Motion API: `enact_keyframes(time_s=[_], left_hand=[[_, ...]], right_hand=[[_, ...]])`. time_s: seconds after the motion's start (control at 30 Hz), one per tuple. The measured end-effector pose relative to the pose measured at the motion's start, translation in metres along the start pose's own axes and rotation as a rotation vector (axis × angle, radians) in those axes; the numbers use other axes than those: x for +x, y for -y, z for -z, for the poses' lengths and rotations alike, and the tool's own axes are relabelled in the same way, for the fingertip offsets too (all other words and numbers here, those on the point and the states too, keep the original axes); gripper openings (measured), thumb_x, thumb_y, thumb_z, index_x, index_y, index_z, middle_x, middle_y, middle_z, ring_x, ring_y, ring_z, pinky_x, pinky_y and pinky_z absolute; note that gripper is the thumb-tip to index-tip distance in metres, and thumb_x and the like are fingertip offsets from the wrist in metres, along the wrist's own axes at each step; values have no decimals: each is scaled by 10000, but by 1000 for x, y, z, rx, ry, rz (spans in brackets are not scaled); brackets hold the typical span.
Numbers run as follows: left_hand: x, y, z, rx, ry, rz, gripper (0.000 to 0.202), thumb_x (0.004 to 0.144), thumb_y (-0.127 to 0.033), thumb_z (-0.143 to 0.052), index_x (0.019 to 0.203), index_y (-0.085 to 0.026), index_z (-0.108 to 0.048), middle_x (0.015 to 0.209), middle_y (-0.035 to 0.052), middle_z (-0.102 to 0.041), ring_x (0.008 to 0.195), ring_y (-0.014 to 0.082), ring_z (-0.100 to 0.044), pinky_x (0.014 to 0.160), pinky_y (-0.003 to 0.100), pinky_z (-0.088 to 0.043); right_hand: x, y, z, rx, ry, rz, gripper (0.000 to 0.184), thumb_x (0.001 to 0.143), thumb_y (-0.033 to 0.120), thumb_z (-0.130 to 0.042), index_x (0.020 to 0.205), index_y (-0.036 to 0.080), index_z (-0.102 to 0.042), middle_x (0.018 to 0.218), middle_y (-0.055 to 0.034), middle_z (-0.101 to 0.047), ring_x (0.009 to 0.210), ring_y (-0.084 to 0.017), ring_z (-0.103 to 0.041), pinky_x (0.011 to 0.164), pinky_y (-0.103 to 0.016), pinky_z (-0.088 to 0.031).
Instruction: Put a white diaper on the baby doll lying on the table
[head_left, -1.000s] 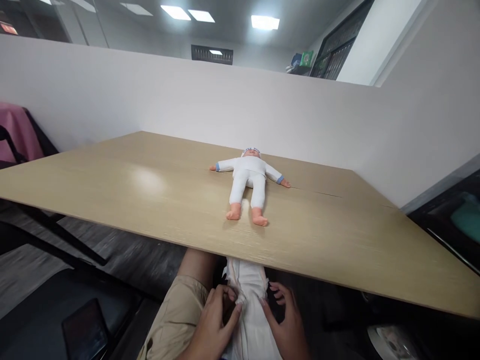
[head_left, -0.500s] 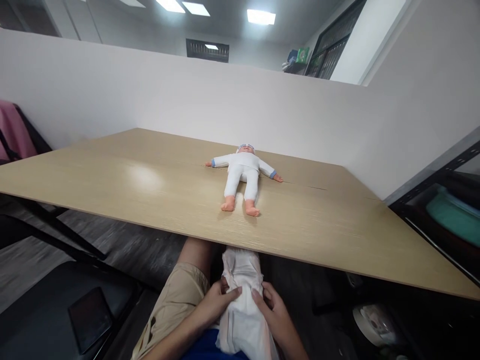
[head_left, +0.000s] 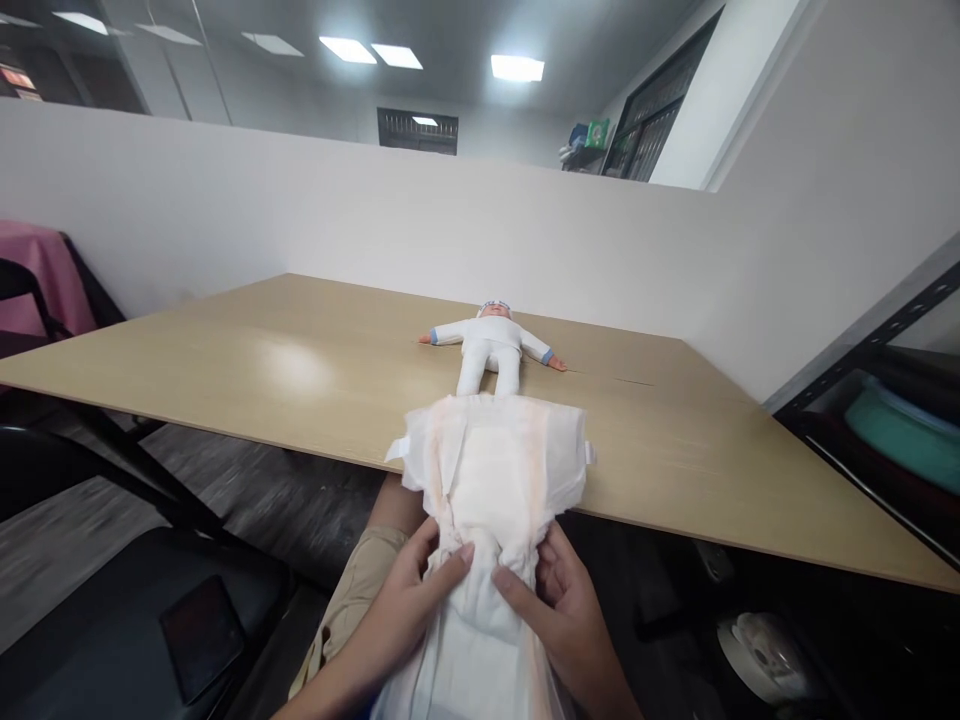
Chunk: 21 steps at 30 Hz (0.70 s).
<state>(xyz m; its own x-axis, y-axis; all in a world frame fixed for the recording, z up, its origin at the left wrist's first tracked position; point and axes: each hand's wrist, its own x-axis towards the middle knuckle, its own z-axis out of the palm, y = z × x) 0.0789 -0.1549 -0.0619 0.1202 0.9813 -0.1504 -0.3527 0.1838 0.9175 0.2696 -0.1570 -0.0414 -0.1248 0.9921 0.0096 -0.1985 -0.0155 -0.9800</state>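
An opened-out white diaper (head_left: 495,470) with peach-tinted sides spreads over the front edge of the table and down toward my lap. My left hand (head_left: 427,590) grips its left side near the middle, thumb on top. On the opposite side my right hand (head_left: 562,605) holds it the same way, the two thumbs pressing the padding into a fold. Fastening tabs stick out at both far corners. Beyond it a baby doll (head_left: 491,345) in white clothes with blue cuffs lies on its back, arms spread; the diaper hides its feet.
The wooden table (head_left: 337,370) runs up to a low white partition wall (head_left: 420,230). A black chair (head_left: 112,620) with a dark tablet (head_left: 201,635) on it stands at the left. On the right is a dark metal shelf (head_left: 870,370) holding green material.
Both hands have lifted the diaper up and forward from below the table edge. Its far end now fans out flat and covers the doll's feet.
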Motion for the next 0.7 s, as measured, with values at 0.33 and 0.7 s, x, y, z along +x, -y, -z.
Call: enact_keyframes(time_s=[0.33, 0.7], left_hand=[[69, 47, 24, 2, -79, 132, 677, 740, -726, -928, 1192, -235, -817, 1328, 118, -824, 1241, 387, -770, 1090, 466, -623], [56, 52, 20, 37, -184, 194, 681, 754, -758, -902, 1133, -204, -787, 1298, 130, -824, 1270, 394, -748, 1060, 437, -625]], right_hand=[[49, -66, 17, -36, -51, -91, 510, 892, 584, -898, 1243, 254, -729, 1225, -113, -816, 1155, -323, -774, 1036, -457, -620], [26, -54, 23, -759, -501, 450, 322, 1017, 402, -734, 1295, 262, -654, 1185, -97, -710, 986, -256, -683, 845, -407, -601]])
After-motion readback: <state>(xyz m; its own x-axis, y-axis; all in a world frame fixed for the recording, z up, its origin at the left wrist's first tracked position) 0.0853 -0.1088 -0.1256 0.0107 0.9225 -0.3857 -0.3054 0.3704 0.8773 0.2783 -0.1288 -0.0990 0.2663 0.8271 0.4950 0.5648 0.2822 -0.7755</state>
